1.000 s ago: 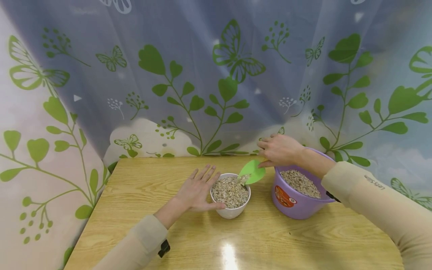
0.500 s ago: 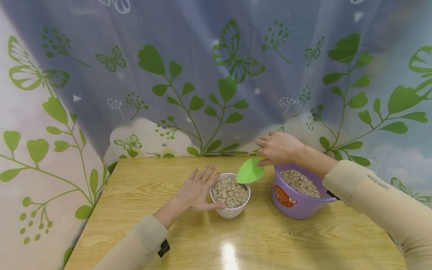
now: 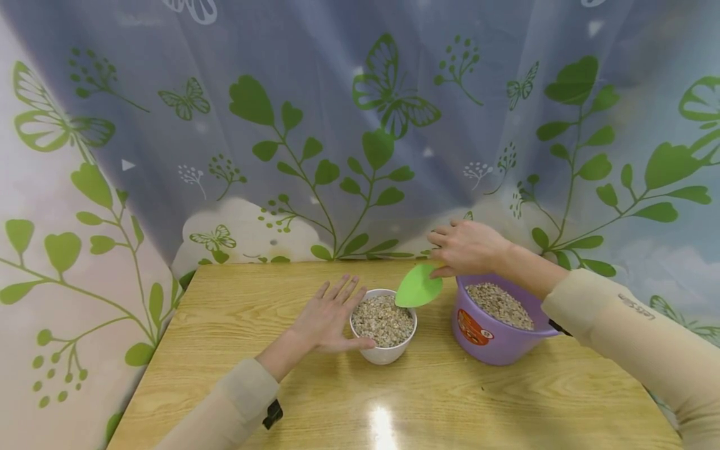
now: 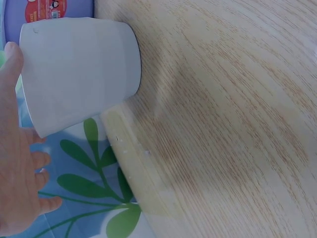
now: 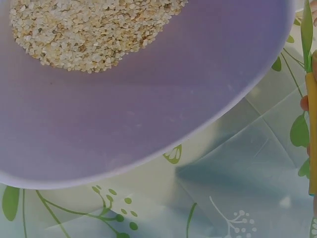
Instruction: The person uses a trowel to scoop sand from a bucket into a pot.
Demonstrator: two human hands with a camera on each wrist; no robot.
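Note:
My left hand (image 3: 326, 322) lies beside a white bowl (image 3: 385, 357), fingers spread and straight, the thumb along its near rim. In the left wrist view the bowl's smooth wall (image 4: 81, 74) stands close to the thumb. Coarse pale grit (image 3: 382, 320) fills the bowl almost to the rim. With my right hand (image 3: 471, 247) I grip a toy shovel by its yellow handle (image 5: 312, 129). Its green leaf-shaped blade (image 3: 419, 286) is tilted, the tip over the bowl's far right rim, and no grit shows on it.
Right of the bowl stands a purple bucket (image 3: 497, 351) with an orange label, partly filled with more grit (image 3: 499, 305). My right forearm crosses over it. A patterned curtain (image 3: 315, 125) hangs behind the wooden table (image 3: 236, 300), along its back edge.
A second ago grit was sliding off the shovel blade into the bowl; now the blade is bare and turned over more. My left hand and the bowl have stayed in place.

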